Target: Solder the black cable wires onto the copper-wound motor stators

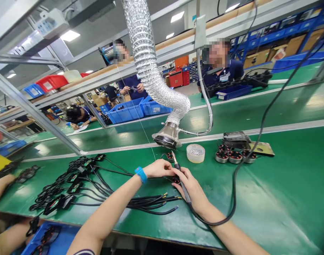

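Note:
My right hand (192, 187) is closed on a soldering iron (183, 187), whose tip points up and away. Its fingers also touch a small round motor (175, 179), largely covered by the hands. At the motor's left side is my left hand (162, 168), with a blue wristband (141, 175) and pinched fingertips; what they pinch is too small to make out. Another motor (169, 156) lies just beyond. A round tub (195, 153) of shiny material stands to the right of it. Black cables (148, 202) with coloured wire ends lie below my left hand.
A silver duct hood (167, 136) hangs beyond my hands. Several motors (235, 156) sit at the right by a metal block (235, 139). The iron's cord (234, 187) loops along the right. Another person's hand (5, 180) is at far left, near a blue bin (62, 239).

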Demonstrator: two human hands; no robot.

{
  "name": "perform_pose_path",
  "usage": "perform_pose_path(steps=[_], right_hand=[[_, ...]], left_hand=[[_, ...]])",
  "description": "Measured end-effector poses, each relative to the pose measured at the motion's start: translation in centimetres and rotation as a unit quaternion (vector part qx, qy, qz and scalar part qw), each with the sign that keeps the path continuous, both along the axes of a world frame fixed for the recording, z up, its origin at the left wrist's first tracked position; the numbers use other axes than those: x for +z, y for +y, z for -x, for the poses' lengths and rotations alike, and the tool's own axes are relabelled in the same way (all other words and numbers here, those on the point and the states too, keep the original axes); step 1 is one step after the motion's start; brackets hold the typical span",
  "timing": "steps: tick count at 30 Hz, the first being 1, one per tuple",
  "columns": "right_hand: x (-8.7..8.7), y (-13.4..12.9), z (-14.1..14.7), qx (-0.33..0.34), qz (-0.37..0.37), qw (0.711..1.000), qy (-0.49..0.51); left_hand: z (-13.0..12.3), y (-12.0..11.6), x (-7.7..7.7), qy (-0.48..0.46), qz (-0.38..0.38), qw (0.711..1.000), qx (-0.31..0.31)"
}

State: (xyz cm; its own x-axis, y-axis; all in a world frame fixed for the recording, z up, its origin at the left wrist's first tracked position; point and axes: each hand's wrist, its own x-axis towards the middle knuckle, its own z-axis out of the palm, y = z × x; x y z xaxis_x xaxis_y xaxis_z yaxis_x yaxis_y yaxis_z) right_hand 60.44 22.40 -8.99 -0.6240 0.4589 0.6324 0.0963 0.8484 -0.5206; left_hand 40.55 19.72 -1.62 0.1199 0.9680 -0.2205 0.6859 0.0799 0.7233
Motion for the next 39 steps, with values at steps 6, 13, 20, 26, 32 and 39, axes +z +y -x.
perform_pose_path(steps=[6,13,20,26,32,39], right_hand=[[0.4,0.0,-0.1,0.0,0.023,1.0,-0.004],[0.5,0.0,0.0,0.001,0.024,1.0,-0.005],[0.4,0.1,0.1,-0.001,0.034,0.999,-0.012],[0.3,0.1,0.1,0.005,0.03,1.0,-0.004],[-0.3,0.4,0.1,-0.001,0.041,0.999,0.001],[-0.2,0.4,0.2,0.001,0.029,1.0,0.005]], left_hand=[[1.7,0.9,0.8,-0.1,0.129,0.982,-0.097],[2.1,-0.2,-0.4,-0.142,0.123,0.982,-0.027],[2.8,-0.7,0.5,-0.122,0.143,0.982,-0.035],[1.7,-0.8,0.9,-0.074,0.131,0.984,-0.092],[0.8,-0.4,-0.9,-0.146,0.144,0.979,-0.019],[0.9,-1.1,-0.6,-0.206,0.157,0.966,0.025]])
